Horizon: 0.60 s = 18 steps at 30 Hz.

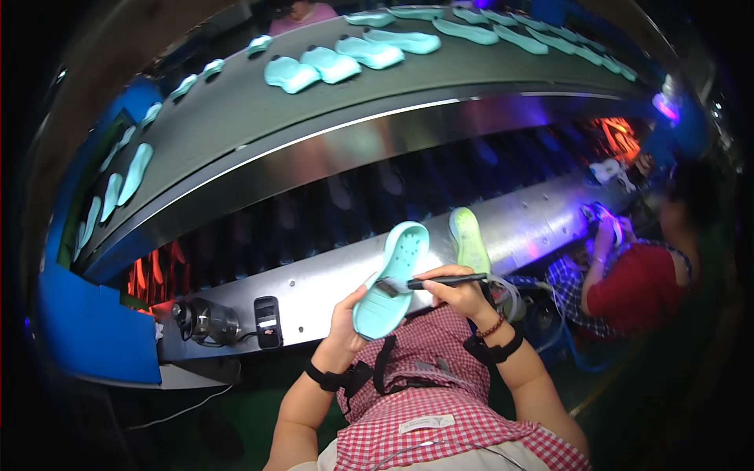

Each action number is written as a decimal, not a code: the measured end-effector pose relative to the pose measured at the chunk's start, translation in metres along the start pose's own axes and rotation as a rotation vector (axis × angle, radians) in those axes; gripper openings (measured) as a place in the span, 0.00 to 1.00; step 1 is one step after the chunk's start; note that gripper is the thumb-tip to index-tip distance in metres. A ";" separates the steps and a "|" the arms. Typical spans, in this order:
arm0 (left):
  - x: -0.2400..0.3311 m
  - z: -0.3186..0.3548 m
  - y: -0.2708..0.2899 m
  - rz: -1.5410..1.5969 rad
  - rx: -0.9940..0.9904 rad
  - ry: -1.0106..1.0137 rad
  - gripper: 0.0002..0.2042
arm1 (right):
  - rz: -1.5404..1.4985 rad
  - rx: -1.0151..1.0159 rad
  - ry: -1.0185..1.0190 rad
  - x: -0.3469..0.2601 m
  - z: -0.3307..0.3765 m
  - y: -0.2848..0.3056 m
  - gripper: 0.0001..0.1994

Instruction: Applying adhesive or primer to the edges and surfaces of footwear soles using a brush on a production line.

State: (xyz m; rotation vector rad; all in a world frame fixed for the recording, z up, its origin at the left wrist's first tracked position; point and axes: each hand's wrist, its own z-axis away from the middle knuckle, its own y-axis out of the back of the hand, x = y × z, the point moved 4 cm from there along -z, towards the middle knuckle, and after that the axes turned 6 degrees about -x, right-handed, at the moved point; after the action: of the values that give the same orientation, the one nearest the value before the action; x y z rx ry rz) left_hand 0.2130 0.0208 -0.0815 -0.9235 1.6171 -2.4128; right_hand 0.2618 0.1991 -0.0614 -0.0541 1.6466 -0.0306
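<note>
Conveyor [330,149] behind; hands brush [440,280] w/ teal sole [390,282].

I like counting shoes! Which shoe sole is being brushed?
The turquoise sole in the left hand; the right hand brushes it. The others lie on the conveyor.

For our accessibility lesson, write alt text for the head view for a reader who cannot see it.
The person's left hand holds a pale turquoise rubber shoe sole while the right hand brushes it with a slim black brush. A yellow-green sole stands behind; more turquoise soles ride a grey conveyor.
</note>
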 end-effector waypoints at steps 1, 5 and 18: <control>-0.001 -0.002 0.004 0.006 0.036 -0.016 0.26 | -0.013 0.058 -0.020 0.008 0.000 0.002 0.09; -0.003 -0.010 0.019 0.039 0.061 -0.052 0.25 | -0.071 0.246 0.010 0.028 -0.005 0.002 0.08; 0.066 0.028 -0.005 -0.139 -0.007 -0.366 0.25 | -0.291 -0.144 0.007 -0.019 0.017 -0.027 0.09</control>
State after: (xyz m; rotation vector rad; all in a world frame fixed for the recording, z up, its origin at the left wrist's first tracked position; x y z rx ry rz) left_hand 0.1758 -0.0254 -0.0418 -1.4224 1.4697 -2.1507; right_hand 0.2808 0.1735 -0.0421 -0.4036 1.6342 -0.1345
